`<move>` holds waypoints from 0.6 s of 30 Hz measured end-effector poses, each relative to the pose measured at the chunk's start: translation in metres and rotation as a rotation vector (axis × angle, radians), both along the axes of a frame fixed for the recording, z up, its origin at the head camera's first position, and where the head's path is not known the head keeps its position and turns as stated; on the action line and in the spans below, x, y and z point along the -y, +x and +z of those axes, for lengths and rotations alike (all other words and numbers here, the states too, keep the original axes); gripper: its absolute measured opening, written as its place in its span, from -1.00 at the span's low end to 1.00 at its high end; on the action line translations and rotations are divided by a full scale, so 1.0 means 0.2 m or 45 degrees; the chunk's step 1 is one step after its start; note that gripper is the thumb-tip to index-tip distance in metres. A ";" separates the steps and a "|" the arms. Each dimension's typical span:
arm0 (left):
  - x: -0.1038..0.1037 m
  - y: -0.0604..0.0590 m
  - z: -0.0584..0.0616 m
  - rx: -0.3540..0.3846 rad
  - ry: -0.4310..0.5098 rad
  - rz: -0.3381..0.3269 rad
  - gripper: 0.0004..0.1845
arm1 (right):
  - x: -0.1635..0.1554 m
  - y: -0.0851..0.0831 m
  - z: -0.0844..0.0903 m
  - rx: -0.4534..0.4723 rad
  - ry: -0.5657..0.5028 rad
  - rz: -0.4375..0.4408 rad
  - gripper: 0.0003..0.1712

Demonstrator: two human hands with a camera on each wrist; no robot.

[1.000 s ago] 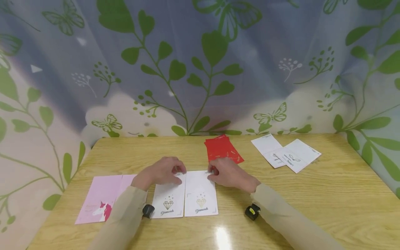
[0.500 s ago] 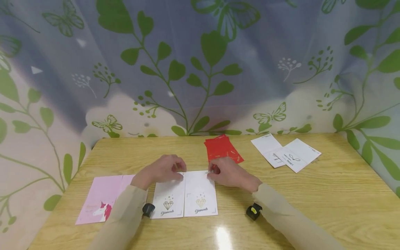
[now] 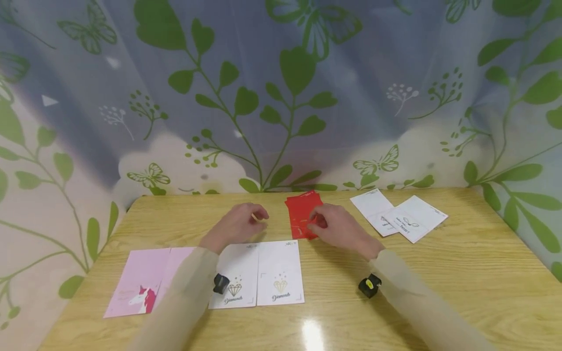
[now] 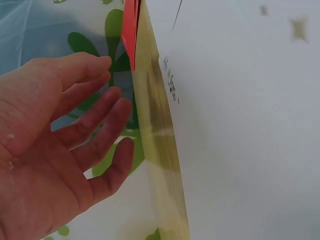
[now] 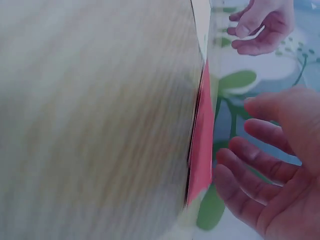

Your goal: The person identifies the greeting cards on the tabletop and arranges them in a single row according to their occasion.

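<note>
"Diamonds" reads in script under a gem drawing on each of the two white rectangular paper cards (image 3: 256, 273), lying at six o'clock on the worktop (image 3: 439, 273); other print too small.

Wooden table (image 3: 461, 273), leaf-printed curtain (image 3: 281, 97)

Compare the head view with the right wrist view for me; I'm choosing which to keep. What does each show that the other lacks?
Only the head view shows the two diamond cards, the pink cards, the white cards at the far right, and both sleeves with their wrist cameras.

Only the right wrist view shows the right hand's palm side, fingers spread and holding nothing, just off the red cards' edge.

Both show the red cards, the wooden table, the left hand and the leaf-print curtain.
</note>
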State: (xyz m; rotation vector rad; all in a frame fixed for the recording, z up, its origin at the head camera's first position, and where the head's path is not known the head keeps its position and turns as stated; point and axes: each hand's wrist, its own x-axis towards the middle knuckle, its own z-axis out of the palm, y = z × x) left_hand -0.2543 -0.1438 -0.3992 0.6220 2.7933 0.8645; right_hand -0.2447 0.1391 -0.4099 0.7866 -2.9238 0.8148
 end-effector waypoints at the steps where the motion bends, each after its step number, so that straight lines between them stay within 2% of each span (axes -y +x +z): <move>1: -0.01 -0.01 0.00 -0.003 0.000 0.009 -0.75 | -0.02 -0.01 0.00 -0.017 0.008 -0.010 -0.84; 5: -0.08 -0.06 -0.02 -0.046 -0.007 0.062 -0.72 | -0.08 -0.07 -0.01 -0.086 0.041 -0.030 -0.72; 11: -0.19 -0.12 -0.03 -0.152 -0.042 0.144 -0.56 | -0.14 -0.15 -0.02 -0.173 0.136 -0.064 -0.34; 15: -0.27 -0.15 -0.04 -0.197 -0.172 0.181 -0.44 | -0.16 -0.18 -0.03 -0.206 0.220 -0.062 -0.21; 18: -0.32 -0.16 -0.05 -0.153 -0.311 0.187 -0.32 | -0.17 -0.19 -0.04 -0.199 0.300 -0.076 -0.18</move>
